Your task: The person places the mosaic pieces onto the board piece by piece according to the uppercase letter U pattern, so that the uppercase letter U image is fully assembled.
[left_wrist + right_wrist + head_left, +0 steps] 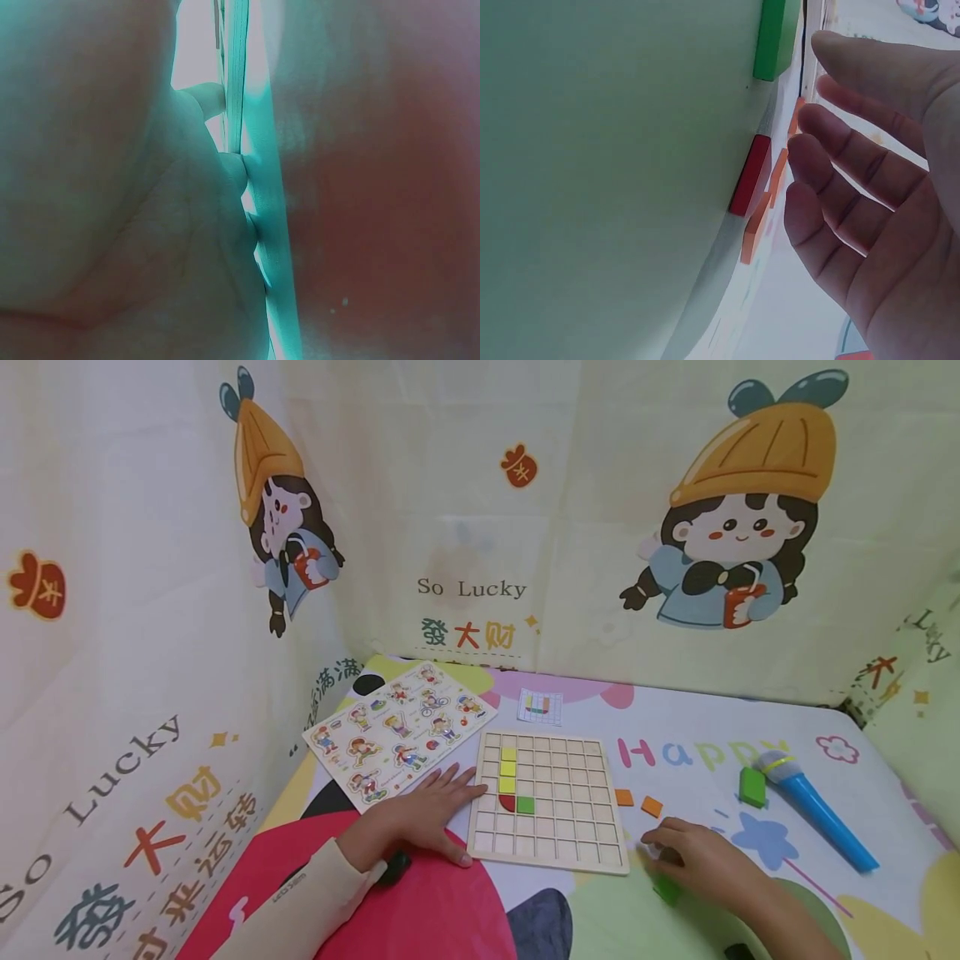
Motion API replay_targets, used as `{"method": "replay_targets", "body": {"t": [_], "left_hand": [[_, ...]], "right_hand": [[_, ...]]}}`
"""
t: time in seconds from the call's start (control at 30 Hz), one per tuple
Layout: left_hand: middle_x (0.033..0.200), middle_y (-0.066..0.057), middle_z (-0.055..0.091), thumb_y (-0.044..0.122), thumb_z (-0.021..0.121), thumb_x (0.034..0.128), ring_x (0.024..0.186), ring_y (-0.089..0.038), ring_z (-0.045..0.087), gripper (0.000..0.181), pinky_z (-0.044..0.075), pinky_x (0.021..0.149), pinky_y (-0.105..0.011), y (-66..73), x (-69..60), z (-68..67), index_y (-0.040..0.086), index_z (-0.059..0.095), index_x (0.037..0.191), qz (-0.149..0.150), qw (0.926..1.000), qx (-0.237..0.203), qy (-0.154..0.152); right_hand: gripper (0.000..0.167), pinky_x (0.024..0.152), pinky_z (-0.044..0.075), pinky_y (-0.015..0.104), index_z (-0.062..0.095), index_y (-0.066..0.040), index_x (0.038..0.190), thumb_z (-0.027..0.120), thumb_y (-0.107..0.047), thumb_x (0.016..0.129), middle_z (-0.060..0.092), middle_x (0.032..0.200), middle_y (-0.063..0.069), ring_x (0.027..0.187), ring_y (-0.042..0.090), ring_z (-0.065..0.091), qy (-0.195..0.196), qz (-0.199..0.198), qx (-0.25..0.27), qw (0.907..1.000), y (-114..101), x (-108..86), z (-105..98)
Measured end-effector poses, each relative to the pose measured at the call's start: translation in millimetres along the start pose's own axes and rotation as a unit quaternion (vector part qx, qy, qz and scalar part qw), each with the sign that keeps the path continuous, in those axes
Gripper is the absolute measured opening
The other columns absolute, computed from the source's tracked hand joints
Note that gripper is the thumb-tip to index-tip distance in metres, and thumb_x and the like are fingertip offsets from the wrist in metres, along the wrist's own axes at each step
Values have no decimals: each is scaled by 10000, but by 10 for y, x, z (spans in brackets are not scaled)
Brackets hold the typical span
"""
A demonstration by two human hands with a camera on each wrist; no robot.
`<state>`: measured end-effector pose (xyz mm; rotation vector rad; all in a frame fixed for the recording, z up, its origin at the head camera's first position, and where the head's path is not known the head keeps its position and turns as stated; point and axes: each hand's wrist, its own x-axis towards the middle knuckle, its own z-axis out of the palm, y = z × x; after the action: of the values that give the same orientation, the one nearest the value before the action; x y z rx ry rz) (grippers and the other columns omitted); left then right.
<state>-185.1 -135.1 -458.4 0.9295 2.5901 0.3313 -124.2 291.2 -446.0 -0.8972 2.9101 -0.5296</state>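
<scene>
My left hand [426, 820] lies flat with spread fingers along the left edge of a wooden grid board [577, 802]. In the left wrist view the palm [150, 247] fills much of the frame. Three yellow squares [508, 768], a red rounded piece [507, 803] and a green square [526, 805] sit in the board's cells. To the right of the board my right hand [697, 856] hovers with loosely bent fingers, holding nothing. Close to those fingers are a green piece [776, 45], a red piece [751, 176] and orange pieces [756, 229].
A small pattern card [540, 707] lies behind the board. At the back left is a picture puzzle board [397, 735]. A green block [752, 787] and a blue toy microphone [821, 814] lie at the right. Printed cloth walls [465, 510] surround the table.
</scene>
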Motion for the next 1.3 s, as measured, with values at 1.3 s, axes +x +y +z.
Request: {"method": "replay_targets", "body": {"t": [1.3], "left_hand": [[1625,-17,98,703,717,689,1477,-283,-3,1085,67,1161,-503,2,11,16,269,234,1558,-27,10000,0,13]], "right_hand": [[340,720,538,320,723,-189,1009,816,-66,706,581,967,-168,847,42,560,291,-613,-390,9969,-29,-202,73]]}}
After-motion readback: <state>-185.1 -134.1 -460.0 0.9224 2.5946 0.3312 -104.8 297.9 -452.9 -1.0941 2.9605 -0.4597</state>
